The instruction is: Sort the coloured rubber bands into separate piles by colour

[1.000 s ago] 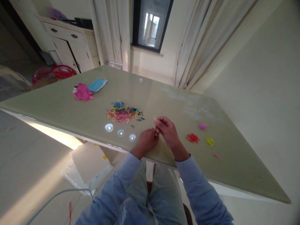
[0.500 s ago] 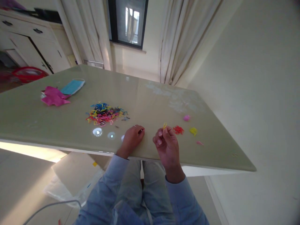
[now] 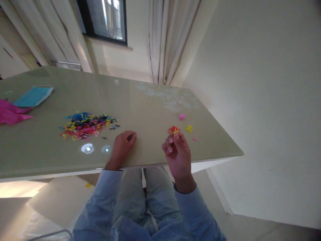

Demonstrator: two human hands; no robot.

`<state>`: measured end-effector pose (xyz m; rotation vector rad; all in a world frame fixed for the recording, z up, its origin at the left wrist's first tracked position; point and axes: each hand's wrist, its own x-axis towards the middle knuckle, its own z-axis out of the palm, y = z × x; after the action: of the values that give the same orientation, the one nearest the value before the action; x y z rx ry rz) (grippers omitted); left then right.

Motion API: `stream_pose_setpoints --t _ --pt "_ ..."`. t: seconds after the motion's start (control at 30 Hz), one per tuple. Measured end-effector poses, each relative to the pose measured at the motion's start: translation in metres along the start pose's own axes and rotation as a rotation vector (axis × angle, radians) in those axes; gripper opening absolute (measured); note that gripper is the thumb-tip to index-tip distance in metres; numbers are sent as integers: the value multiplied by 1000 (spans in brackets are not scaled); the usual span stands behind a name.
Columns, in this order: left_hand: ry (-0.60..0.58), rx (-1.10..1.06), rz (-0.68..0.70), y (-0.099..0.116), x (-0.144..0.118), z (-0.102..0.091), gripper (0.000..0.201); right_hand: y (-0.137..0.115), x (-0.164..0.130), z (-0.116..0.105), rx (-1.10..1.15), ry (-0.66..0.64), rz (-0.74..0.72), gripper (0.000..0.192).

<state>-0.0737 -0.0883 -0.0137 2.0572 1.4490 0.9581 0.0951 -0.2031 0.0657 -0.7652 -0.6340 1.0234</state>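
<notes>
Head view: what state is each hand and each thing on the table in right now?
right hand: raised off the table, fingertips pinching a small yellow band
left hand: resting on the table, fingers curled, holding nothing visible
mixed pile of bands: loose, unsorted
red bands: small separate heap
yellow bands: small separate heap
pink heap: separate
blue face mask: lying flat
</notes>
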Motion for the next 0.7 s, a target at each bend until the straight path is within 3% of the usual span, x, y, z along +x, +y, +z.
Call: stream_pose_setpoints --t 0.17,0.27,0.33,0.43,0.5,0.7 --pt "-2 25 -14 4 -2 -4 34 -5 3 -6 -45 1 -29 28" --pt "-3 49 -12 6 -4 -5 35 -4 13 -22 -174 11 -48 25" --pt "3 69 -11 5 -5 -4 35 -2 26 -42 -379 60 -110 23" --pt "10 80 9 3 -5 -3 35 -3 51 -82 -861 217 -328 20" --pt "6 78 13 2 -5 -2 35 -10 67 -110 -1154 252 -399 18" --pt "2 99 -8 4 -4 -3 34 -41 97 -171 -1735 294 -306 20"
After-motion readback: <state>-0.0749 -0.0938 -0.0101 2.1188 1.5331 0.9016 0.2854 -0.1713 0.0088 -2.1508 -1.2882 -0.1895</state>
